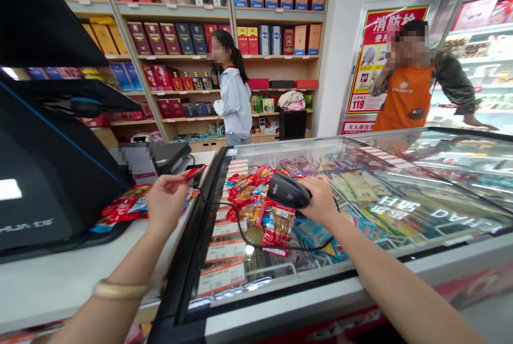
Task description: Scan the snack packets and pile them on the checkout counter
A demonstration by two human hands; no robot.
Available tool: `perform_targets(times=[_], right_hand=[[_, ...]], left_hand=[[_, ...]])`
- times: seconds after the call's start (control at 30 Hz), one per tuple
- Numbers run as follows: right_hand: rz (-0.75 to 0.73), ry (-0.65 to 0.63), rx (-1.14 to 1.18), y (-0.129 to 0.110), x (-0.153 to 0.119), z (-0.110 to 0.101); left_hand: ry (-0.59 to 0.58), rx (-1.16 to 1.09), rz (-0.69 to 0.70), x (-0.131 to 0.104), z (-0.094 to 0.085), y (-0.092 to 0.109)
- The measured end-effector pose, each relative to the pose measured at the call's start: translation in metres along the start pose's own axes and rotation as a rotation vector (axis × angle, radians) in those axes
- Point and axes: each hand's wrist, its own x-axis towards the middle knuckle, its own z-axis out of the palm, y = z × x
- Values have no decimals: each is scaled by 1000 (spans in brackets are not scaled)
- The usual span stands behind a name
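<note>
My right hand (320,197) is closed round the handle of a black barcode scanner (286,190), held over the freezer's glass top with its head toward the left. A black cable (240,226) loops below it. In my left hand (170,197), thumb and fingers pinch a small red snack packet (193,173) above the counter's right edge. Red snack packets (250,189) lie piled on the glass under and left of the scanner. More red and blue packets (126,204) lie on the counter beside the register, partly hidden by my left hand.
A dark register (48,173) stands on the white counter (92,274) at left. The glass-topped freezer (401,194) holds packaged goods. Behind it are a person in a light jacket (234,98) and a person in an orange apron (404,95). Shelves of boxes (276,10) line the wall.
</note>
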Motion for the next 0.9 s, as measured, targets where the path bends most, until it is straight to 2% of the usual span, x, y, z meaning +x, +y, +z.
perform_targets(times=[0.1, 0.17, 0.23, 0.3, 0.37, 0.47, 0.57, 0.63, 0.73, 0.9], right_hand=[[-13, 15, 2, -1, 0, -1], [-18, 17, 4, -1, 1, -2], [-20, 6, -3, -2, 1, -3], [-18, -13, -20, -2, 2, -4], [-13, -20, -33, -2, 2, -3], [-2, -12, -37, -1, 2, -3], [11, 3, -16, 0, 2, -2], [15, 20, -1, 0, 2, -1], [20, 25, 5, 0, 2, -1], [15, 33, 0, 1, 2, 1]], left_hand=[[19, 176, 108, 26, -51, -1], [49, 277, 83, 41, -81, 0], [65, 505, 8, 53, -105, 0], [64, 799, -83, 63, -123, -1], [37, 977, -119, 69, -136, -2], [-1, 986, -5, 68, -144, -4], [25, 949, 190, 60, -132, -3], [28, 939, 260, 54, -111, -2], [-63, 868, 267, 41, -62, -3], [-439, 802, 248, 7, 30, -16]])
